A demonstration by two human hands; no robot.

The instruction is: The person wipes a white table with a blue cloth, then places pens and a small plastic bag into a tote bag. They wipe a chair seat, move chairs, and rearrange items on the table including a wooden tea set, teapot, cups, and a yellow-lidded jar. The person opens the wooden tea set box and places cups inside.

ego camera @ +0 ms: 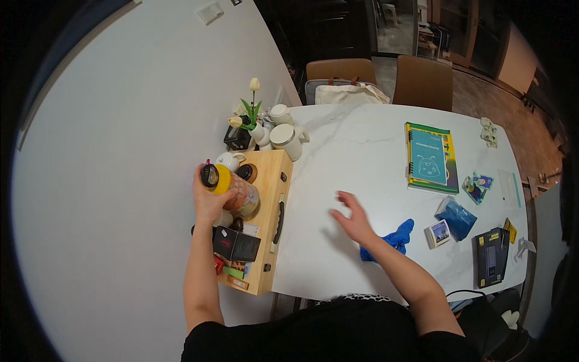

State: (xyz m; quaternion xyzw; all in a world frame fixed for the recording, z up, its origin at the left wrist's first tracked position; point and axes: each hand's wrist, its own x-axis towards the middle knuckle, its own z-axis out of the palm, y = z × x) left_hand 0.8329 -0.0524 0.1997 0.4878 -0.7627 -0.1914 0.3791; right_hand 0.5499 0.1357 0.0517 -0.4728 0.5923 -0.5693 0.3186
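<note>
My left hand [210, 199] is around a jar with a yellow lid [222, 179] and a patterned, see-through body, at or above the wooden case [267, 217]; whether the jar rests on it I cannot tell. Against that hand and the lid is a black round cap [209, 175]; what it belongs to is hidden. Over the white marbled table [330, 167] is my right hand [353, 217], its fingers apart and holding nothing. A crumpled blue cloth [398, 237] lies partly behind my right forearm.
Black boxes [235, 244] and small items crowd the case. Beyond it stand a white lidded mug [287, 140] and a vase of tulips [258, 134]. At right lie notebooks [428, 156], a blue packet [457, 219] and a black power bank box [489, 258].
</note>
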